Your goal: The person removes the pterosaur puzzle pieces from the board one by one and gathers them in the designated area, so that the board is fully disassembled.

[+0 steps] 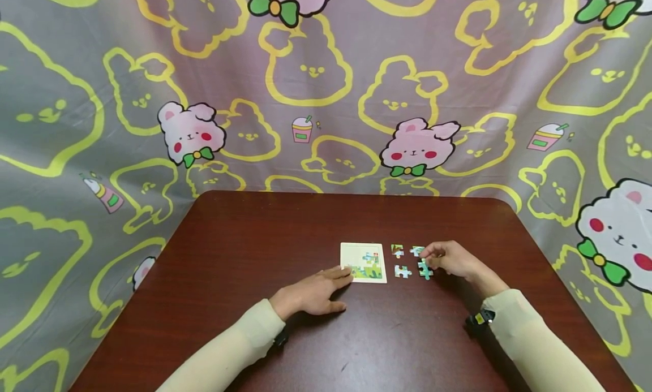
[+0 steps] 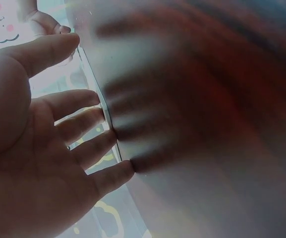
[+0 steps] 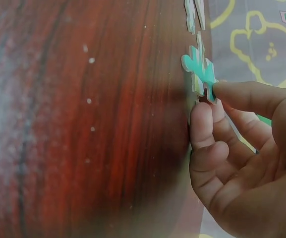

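A square puzzle board (image 1: 361,249) with a pale frame lies on the table, its lower part and right side filled with coloured pieces. My left hand (image 1: 317,292) lies flat with its fingers spread, fingertips right at the board's lower left edge. Over on the right, my right hand (image 1: 452,260) pinches a teal jigsaw puzzle piece (image 3: 198,69) by its edge between thumb and fingers. Beside it are other loose pieces: a brown and green one (image 1: 397,250), a pale blue one (image 1: 402,272), and one (image 1: 416,250) partly behind the right fingertips.
The dark red-brown wooden table (image 1: 254,228) has rounded far corners. A grey curtain (image 1: 336,52) with yellow outlines and cartoon rabbits hangs behind it and along both sides.
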`<state>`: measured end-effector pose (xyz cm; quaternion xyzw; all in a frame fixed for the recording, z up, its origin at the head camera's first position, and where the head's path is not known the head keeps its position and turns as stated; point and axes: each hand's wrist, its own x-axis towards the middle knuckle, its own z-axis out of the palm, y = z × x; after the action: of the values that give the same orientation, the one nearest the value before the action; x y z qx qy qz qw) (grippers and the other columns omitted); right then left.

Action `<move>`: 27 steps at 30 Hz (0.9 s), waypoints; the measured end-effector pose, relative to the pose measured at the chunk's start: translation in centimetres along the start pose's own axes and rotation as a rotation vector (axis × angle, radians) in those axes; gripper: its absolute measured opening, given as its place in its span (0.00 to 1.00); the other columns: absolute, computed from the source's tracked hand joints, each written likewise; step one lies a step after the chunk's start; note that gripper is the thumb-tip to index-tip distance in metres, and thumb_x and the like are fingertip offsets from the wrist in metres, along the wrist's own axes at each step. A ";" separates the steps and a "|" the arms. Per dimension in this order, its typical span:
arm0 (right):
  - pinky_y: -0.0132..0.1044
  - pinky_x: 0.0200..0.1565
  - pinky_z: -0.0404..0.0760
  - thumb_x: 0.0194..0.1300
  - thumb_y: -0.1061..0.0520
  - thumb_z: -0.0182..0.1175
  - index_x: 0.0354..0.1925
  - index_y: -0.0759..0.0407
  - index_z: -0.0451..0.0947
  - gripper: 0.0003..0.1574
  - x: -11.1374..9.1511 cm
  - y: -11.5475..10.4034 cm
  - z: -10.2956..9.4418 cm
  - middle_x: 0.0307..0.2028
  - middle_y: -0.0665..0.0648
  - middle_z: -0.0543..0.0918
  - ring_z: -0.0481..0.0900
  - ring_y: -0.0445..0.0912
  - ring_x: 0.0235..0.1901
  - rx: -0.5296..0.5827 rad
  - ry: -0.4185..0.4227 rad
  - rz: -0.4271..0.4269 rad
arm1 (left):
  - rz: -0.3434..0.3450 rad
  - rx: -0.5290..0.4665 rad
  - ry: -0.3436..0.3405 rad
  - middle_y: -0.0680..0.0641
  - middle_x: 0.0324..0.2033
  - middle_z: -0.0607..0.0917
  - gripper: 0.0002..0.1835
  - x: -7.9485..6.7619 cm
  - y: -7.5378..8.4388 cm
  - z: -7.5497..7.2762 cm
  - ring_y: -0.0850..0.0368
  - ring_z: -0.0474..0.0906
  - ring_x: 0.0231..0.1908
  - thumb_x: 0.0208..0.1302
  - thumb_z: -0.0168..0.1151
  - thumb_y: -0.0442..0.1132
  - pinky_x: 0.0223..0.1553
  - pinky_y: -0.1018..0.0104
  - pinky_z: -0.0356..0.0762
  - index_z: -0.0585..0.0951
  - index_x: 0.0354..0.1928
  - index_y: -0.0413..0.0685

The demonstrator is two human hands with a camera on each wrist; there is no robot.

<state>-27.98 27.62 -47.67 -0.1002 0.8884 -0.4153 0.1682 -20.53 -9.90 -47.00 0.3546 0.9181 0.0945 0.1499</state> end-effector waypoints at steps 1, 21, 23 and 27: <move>0.34 0.23 0.70 0.67 0.62 0.61 0.46 0.63 0.82 0.10 0.0 -0.1 0.0 0.32 0.56 0.83 0.77 0.48 0.29 -0.003 0.007 0.003 | 0.002 0.001 0.001 0.49 0.78 0.58 0.36 0.0 0.0 0.0 0.50 0.51 0.78 0.71 0.57 0.54 0.76 0.55 0.56 0.62 0.76 0.49; 0.34 0.24 0.70 0.67 0.59 0.63 0.48 0.62 0.82 0.13 0.7 -1.7 0.7 0.38 0.59 0.86 0.80 0.47 0.32 0.019 0.011 -0.022 | -0.006 -0.006 0.005 0.49 0.78 0.59 0.36 0.0 0.2 -0.2 0.50 0.51 0.78 0.71 0.58 0.53 0.76 0.53 0.57 0.63 0.76 0.49; 0.35 0.25 0.72 0.67 0.58 0.64 0.48 0.62 0.83 0.13 1.0 -2.4 1.0 0.39 0.60 0.86 0.81 0.48 0.33 0.020 0.005 -0.028 | -0.007 -0.007 0.006 0.49 0.78 0.58 0.36 0.0 0.2 -0.2 0.50 0.51 0.78 0.71 0.58 0.53 0.76 0.54 0.56 0.63 0.76 0.49; 0.37 0.29 0.76 0.67 0.57 0.64 0.48 0.62 0.83 0.13 1.6 -3.7 1.8 0.41 0.60 0.86 0.82 0.49 0.35 0.025 -0.006 -0.055 | -0.010 -0.011 0.004 0.49 0.78 0.58 0.36 0.0 0.2 -0.1 0.50 0.51 0.79 0.71 0.58 0.53 0.76 0.53 0.56 0.62 0.76 0.49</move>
<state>-28.59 23.53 -46.25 -0.1238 0.8794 -0.4307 0.1606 -20.46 -9.71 -46.84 0.3490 0.9196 0.0996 0.1504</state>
